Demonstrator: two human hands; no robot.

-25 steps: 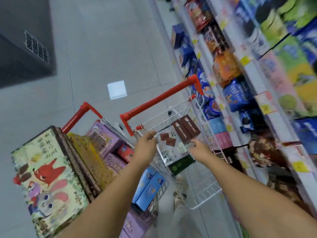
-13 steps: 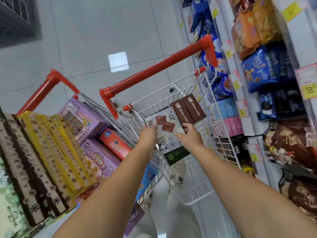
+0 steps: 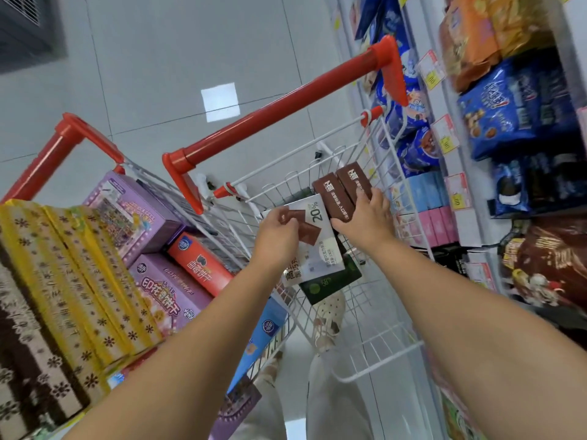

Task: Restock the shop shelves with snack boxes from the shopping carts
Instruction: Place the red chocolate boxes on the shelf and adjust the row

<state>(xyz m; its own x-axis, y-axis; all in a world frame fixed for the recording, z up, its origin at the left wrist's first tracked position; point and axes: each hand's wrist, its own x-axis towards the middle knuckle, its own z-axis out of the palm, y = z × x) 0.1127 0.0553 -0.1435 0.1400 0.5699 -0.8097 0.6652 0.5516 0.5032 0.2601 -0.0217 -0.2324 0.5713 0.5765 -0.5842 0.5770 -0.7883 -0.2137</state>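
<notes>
1. Pos: person stands between two carts. The right cart point(image 3: 374, 341) is nearly empty, and the left cart point(image 3: 41, 160) at 9 o'clock is stacked full. The shelves point(image 3: 441, 134) run along at 3 o'clock.
2. L: the left hand point(image 3: 278, 236) pinches the white box point(image 3: 320, 255) at its upper-left corner, thumb on the printed face. It has the same hold as 0.5 s ago. The box stands tilted inside the right cart, against the wire.
3. R, the change: 0.5 s ago the right hand point(image 3: 365, 220) was at the white box's upper edge. It has since slid to 1 o'clock and now lies over the two brown boxes point(image 3: 333, 195). Fingers drape across both tops and the thumb sits at the near end, so I read it as grasping the pair. How firm the grip is I can't tell.
4. The brown boxes lie side by side, touching, and lean on the cart's far wall. A green box point(image 3: 330, 281) sits at 6 o'clock below the white one, partly covered by it.
5. Meaning (judgement): the pick has switched from one box to several, w/ each hand taking stock for a single trip to the shelves. Nothing is lifted clear yet, so this step is at the grasp stage.
6. Left cart untouched: purple box point(image 3: 136, 214) and yellow boxes point(image 3: 79, 281) are still to go, so most of the restock is left.
7. Risk: two loose brown boxes under one hand may splay on lift.
</notes>
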